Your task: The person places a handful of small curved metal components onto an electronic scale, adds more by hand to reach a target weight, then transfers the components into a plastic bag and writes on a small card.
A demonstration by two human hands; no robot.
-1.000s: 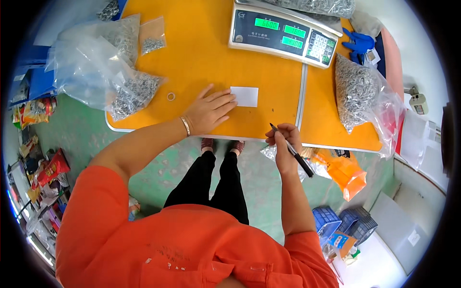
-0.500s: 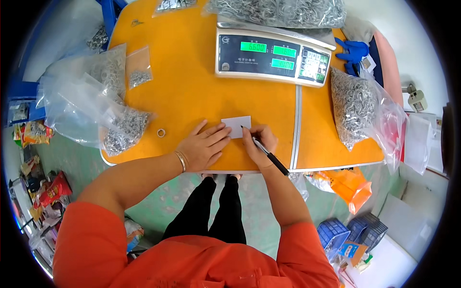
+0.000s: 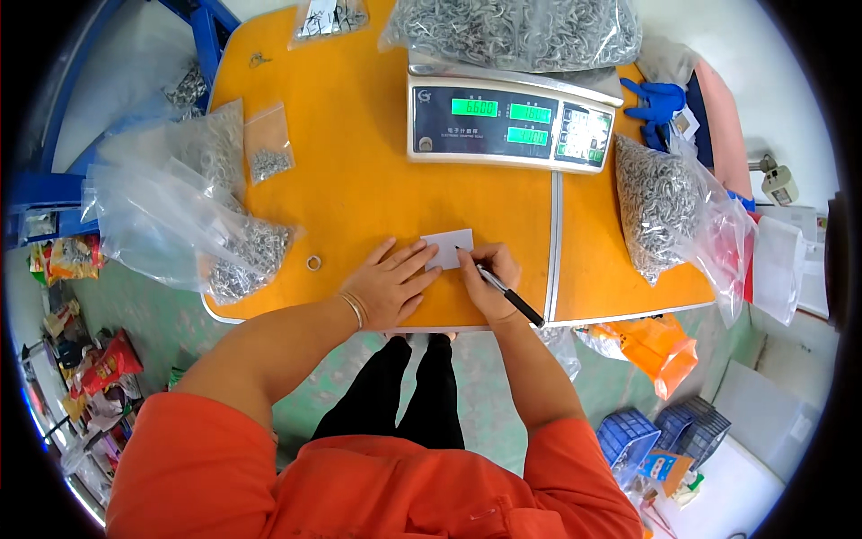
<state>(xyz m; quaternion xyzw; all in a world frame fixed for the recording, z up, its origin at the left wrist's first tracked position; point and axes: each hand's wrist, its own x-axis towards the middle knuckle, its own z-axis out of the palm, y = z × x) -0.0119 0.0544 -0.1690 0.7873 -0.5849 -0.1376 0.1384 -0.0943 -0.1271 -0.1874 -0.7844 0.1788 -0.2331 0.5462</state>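
A small white slip of paper (image 3: 448, 246) lies on the orange table near its front edge. My left hand (image 3: 391, 284) rests flat beside it, fingers spread, with the fingertips on the slip's left side. Held in my right hand (image 3: 490, 280) is a black and silver pen (image 3: 512, 297), its tip on the slip. Left of my left hand lies a small metal ring (image 3: 313, 263). Farther back stands a white counting scale (image 3: 512, 126) with lit green displays, carrying a large clear bag of metal pieces (image 3: 512, 36).
Clear bags of small metal parts (image 3: 247, 260) crowd the table's left side, with a small zip bag (image 3: 268, 144) behind. Right of the scale are another filled bag (image 3: 660, 211) and a blue glove (image 3: 660, 103). Blue crates (image 3: 626, 440) stand on the floor at right.
The view has shifted slightly, so the table appears a little lower. Both hands keep their places at the slip, and the pen is still on it.
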